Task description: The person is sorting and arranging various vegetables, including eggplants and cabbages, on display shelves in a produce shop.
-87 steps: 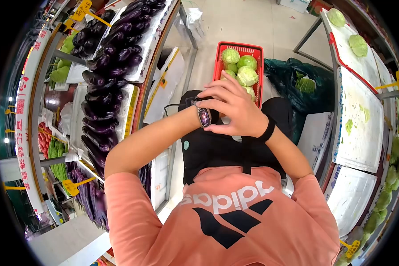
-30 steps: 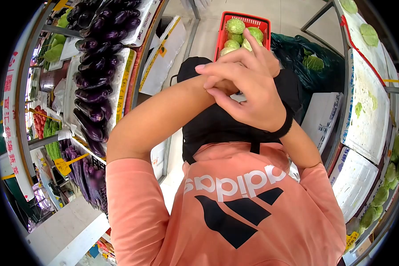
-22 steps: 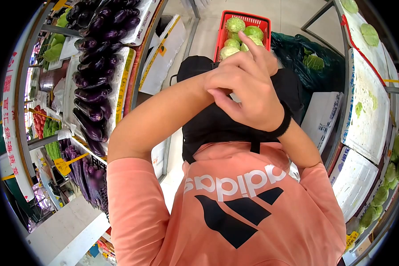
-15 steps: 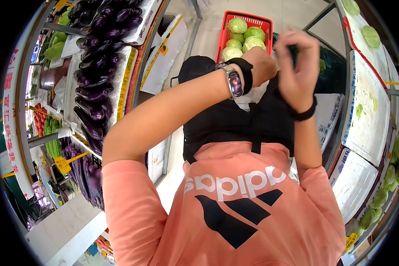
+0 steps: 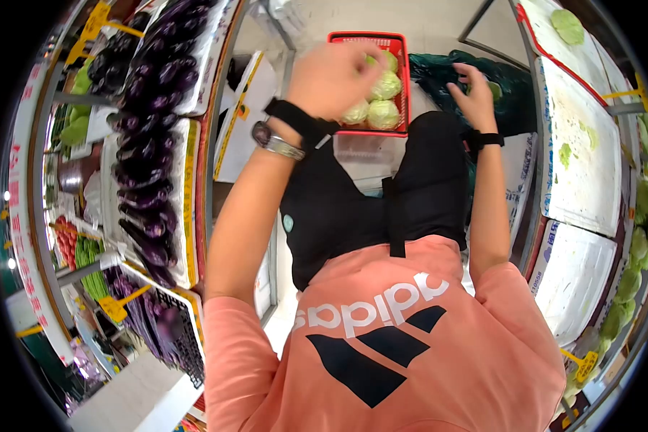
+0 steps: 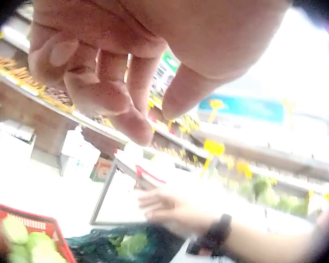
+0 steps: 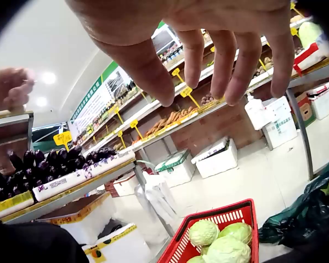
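In the head view my left hand (image 5: 331, 79) is raised in front of the red basket (image 5: 405, 93), overlapping its left part. Its fingers curl loosely around nothing in the left wrist view. My right hand (image 5: 475, 101) is lifted to the right, over the dark green plastic bag (image 5: 511, 108) in the head view. The right wrist view shows its fingers (image 7: 247, 66) spread and hanging down, holding nothing. Several pale green cabbages (image 5: 384, 114) fill the basket, which stands on the floor beyond my knees. A watch (image 5: 277, 144) and black strap circle the left wrist; another black strap is on the right.
Purple eggplants (image 5: 147, 169) line a rack along the left. White foam boxes (image 5: 579, 144) with leaf scraps top the right rack, with a cabbage (image 5: 567, 27) at its far end. Metal legs and a white box (image 5: 241, 115) stand beside the floor aisle.
The right hand has come off the left wrist, uncovering the watch. The hands have moved apart, the left going left and forward, the right staying out to the right.
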Demonstrator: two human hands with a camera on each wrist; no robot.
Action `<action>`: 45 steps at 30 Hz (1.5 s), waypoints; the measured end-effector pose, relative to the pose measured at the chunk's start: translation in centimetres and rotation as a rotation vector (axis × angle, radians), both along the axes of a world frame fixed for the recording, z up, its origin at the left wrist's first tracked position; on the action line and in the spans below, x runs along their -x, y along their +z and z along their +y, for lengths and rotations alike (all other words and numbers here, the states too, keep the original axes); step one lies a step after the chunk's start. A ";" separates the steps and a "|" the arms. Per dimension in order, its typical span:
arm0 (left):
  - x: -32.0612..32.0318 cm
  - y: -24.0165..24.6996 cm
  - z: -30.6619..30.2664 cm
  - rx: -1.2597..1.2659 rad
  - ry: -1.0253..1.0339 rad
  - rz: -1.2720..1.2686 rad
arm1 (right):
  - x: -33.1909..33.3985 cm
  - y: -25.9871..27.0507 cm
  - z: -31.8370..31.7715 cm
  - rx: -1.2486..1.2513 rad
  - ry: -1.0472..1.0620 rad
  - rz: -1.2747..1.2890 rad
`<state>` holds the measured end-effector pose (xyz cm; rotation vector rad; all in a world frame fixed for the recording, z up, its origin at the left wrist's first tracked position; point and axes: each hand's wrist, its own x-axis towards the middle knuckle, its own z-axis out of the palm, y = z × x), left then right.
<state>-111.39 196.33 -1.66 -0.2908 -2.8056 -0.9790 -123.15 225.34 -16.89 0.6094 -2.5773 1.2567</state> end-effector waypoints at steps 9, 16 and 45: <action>7.2 -10.6 -9.9 -0.743 0.493 -0.144 | 4.7 -4.5 -10.0 -0.338 0.283 -0.111; 10.6 -23.5 -9.2 -1.001 0.626 -0.288 | 14.7 -17.3 -17.0 -0.845 0.247 -0.303; 11.6 -29.4 -2.4 -0.102 0.335 -0.706 | 14.4 -13.3 -11.3 0.658 0.179 -0.876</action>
